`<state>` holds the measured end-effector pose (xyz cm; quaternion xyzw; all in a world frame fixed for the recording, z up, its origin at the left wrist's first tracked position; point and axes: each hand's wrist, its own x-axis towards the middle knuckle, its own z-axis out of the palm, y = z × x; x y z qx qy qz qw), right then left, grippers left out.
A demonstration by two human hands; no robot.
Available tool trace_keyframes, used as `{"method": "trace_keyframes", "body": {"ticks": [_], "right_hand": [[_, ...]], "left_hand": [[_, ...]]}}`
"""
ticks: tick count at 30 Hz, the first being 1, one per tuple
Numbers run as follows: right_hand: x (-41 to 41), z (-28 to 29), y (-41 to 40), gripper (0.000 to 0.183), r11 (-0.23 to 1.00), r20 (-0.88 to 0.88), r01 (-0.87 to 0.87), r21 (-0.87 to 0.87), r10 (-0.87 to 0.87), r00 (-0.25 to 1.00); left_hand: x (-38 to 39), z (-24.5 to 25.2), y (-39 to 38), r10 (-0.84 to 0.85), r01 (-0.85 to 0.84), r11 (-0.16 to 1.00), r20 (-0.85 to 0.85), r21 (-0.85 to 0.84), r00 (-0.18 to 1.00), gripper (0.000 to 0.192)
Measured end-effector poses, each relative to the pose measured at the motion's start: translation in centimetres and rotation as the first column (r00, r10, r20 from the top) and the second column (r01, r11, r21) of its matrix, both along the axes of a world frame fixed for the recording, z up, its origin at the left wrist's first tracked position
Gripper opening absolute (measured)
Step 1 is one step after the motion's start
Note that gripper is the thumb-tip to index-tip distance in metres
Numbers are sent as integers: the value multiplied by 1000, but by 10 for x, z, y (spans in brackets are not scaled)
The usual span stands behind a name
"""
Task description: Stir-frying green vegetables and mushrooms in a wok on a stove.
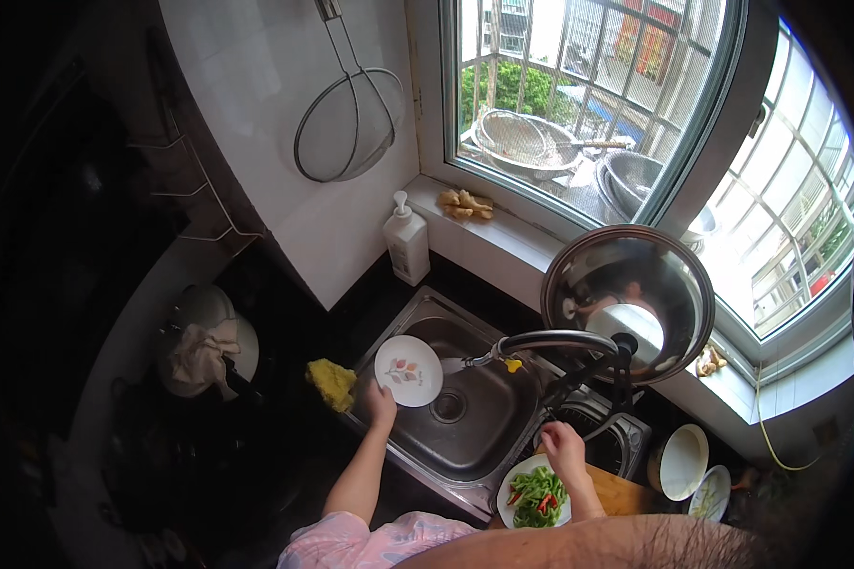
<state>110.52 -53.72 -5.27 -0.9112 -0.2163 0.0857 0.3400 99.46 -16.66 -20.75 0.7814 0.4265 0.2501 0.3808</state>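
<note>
My left hand (382, 404) grips the lower edge of a white plate (408, 371) with a leaf pattern, tilted over the left side of the stainless steel sink (484, 441). A faucet (562, 339) with a flexible spout reaches in from the right, its nozzle close to the plate. My right hand (563, 442) is above the right edge of a white plate (505, 491) of sliced green peppers (534, 491) and red chili pieces (546, 503). Its fingers are bent together, and I cannot tell whether anything is between them.
A yellow scrubbing cloth (331, 384) lies left of the sink. Behind stand a pump bottle (406, 245) and, on the sill, ginger (465, 204). A large metal lid (626, 284) leans behind the faucet. To the right are a wooden board (615, 491) and a pot (683, 462).
</note>
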Motion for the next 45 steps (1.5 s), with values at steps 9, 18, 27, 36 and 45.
{"method": "trace_keyframes", "body": {"ticks": [9,18,27,36,45], "right_hand": [[-5,-48,-33,23,991,67,132,-27,-130,989],[7,-41,-35,14,973,134,175,152,-196,971],[15,-44,-38,11,978,105,144,148,-160,982],[31,-48,-52,15,950,181,228,212,-267,947],[22,-11,-52,17,940,138,290,182,-316,939]], "left_hand": [[16,4,-42,197,124,535,266,-836,944,26],[35,11,-48,133,202,562,329,-802,935,28],[32,3,-50,111,197,540,301,-818,947,26],[31,3,-19,198,170,585,343,-793,918,26],[53,-4,51,425,104,583,412,-805,806,31]]}}
